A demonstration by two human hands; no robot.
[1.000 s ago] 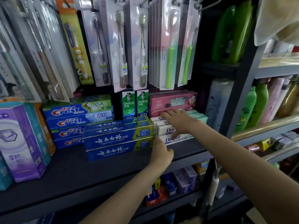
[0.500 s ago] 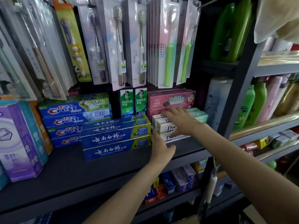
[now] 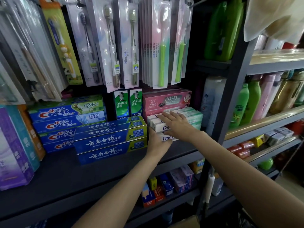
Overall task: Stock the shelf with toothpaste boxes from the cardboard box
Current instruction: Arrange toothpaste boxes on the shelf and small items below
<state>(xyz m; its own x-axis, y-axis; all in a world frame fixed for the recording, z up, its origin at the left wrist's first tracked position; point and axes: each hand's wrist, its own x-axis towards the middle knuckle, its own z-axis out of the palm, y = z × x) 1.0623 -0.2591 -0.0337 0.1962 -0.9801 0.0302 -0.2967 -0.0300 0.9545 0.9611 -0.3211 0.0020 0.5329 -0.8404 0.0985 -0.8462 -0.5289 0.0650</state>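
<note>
Under your right hand (image 3: 176, 123) the white toothpaste boxes (image 3: 162, 128) are half covered, so you read only part of their lettering; its fingers lie straight and flat across the top of the stack. Your left hand (image 3: 158, 141) presses against the stack's left end, its fingertips hidden between those boxes and the blue boxes (image 3: 110, 142) just beside them. Nearer you than both hands the dark shelf (image 3: 69, 180) lies bare to its front edge, and a cardboard box (image 3: 189, 222) is cut off at the bottom.
</note>
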